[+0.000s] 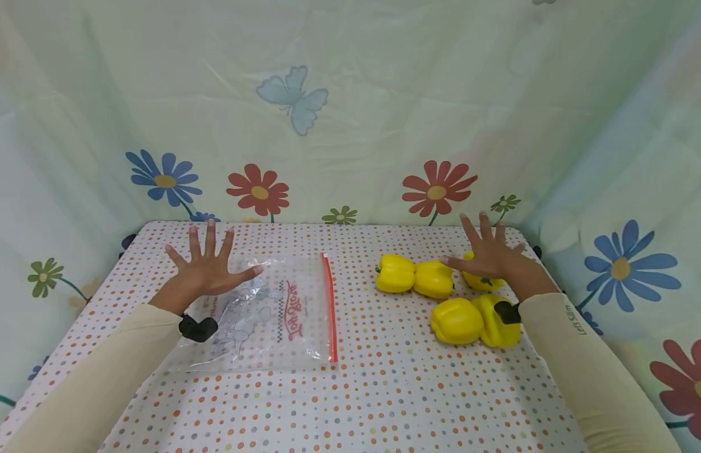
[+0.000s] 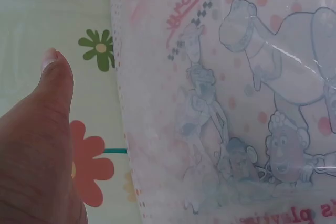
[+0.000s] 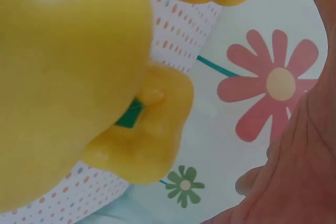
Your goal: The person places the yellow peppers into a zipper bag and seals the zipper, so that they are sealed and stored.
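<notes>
My left hand (image 1: 206, 272) is spread with straight fingers above a clear zip bag (image 1: 308, 314). The bag lies flat, its red zip edge facing right; in the left wrist view its cartoon print (image 2: 286, 145) shows behind the thumb (image 2: 55, 87). On the right, my right hand (image 1: 492, 255) is also spread, holding nothing, over a group of yellow bell peppers. One pepper (image 1: 481, 280) is partly hidden by that hand. Two peppers (image 1: 396, 274) lie side by side to its left, and two more (image 1: 457, 321) sit nearer me, touching. Green stems show in the right wrist view.
A white table (image 1: 373, 402) with coloured dots carries everything. Behind it hangs a pale green curtain (image 1: 362, 126) with printed flowers and a butterfly, and similar cloth closes off both sides. Dark bands (image 1: 199, 328) circle the wrists.
</notes>
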Demonstrator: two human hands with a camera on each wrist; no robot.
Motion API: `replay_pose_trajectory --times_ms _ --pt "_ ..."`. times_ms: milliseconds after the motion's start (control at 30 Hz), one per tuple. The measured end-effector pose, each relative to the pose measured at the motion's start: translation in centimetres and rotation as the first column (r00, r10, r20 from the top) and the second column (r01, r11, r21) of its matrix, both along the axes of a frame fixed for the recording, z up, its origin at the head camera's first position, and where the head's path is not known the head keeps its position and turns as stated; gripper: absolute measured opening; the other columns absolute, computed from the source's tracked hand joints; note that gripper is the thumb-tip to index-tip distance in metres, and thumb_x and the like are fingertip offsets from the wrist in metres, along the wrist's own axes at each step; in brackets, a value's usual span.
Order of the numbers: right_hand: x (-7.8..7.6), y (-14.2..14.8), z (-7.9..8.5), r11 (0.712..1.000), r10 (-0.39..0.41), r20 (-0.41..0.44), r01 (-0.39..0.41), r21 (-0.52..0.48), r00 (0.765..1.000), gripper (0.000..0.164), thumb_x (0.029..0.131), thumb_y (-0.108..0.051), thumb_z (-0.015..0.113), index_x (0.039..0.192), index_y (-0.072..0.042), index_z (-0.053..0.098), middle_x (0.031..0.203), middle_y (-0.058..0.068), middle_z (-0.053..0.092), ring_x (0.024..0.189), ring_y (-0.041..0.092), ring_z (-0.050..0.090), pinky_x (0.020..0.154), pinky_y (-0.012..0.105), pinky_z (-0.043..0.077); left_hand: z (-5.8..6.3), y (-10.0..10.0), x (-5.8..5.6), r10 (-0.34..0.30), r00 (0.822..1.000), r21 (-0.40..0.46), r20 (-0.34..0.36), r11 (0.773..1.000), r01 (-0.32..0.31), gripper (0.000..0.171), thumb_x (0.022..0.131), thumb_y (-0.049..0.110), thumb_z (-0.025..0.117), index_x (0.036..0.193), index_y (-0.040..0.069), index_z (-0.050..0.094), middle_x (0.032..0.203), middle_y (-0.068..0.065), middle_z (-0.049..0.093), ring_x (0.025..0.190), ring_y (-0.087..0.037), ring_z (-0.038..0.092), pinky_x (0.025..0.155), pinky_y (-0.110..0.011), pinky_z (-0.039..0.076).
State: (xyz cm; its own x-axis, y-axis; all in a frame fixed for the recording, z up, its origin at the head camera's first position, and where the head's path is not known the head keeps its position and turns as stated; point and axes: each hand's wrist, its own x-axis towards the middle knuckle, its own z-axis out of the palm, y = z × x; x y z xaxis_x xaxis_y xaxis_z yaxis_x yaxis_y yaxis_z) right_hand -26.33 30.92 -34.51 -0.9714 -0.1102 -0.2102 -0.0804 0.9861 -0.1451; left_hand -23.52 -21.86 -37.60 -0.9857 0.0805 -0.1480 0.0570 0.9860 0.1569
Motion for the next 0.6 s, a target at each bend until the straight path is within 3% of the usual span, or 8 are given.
replay_pose_trajectory --times_ms 400,600 --pt "0.1 -0.8 0.3 0.999 0.027 -0.017 -0.027 0.020 0.999 0.121 0.076 -0.080 0.050 0.154 -0.014 -0.016 0.151 0.028 -0.028 0.131 0.060 -0.023 0.086 0.084 0.000 0.1 0.4 -0.1 -0.019 1.000 -0.018 0.004 1.000 0.019 0.115 0.078 0.083 0.037 0.156 0.009 -0.004 0.153 -0.023 -0.030 0.132 -0.048 -0.035 0.086 -0.077 -0.021" --pt "0.5 -2.0 0.9 0.988 0.087 -0.004 -0.087 -0.125 0.996 0.114 0.084 -0.068 0.053 0.153 -0.011 -0.019 0.152 0.029 -0.027 0.133 0.060 -0.020 0.093 0.080 0.006 0.2 0.2 0.2 -0.064 0.998 -0.053 0.000 0.997 0.064 0.110 0.081 0.079 0.040 0.156 0.007 0.003 0.155 -0.025 -0.022 0.136 -0.050 -0.026 0.091 -0.075 -0.021"
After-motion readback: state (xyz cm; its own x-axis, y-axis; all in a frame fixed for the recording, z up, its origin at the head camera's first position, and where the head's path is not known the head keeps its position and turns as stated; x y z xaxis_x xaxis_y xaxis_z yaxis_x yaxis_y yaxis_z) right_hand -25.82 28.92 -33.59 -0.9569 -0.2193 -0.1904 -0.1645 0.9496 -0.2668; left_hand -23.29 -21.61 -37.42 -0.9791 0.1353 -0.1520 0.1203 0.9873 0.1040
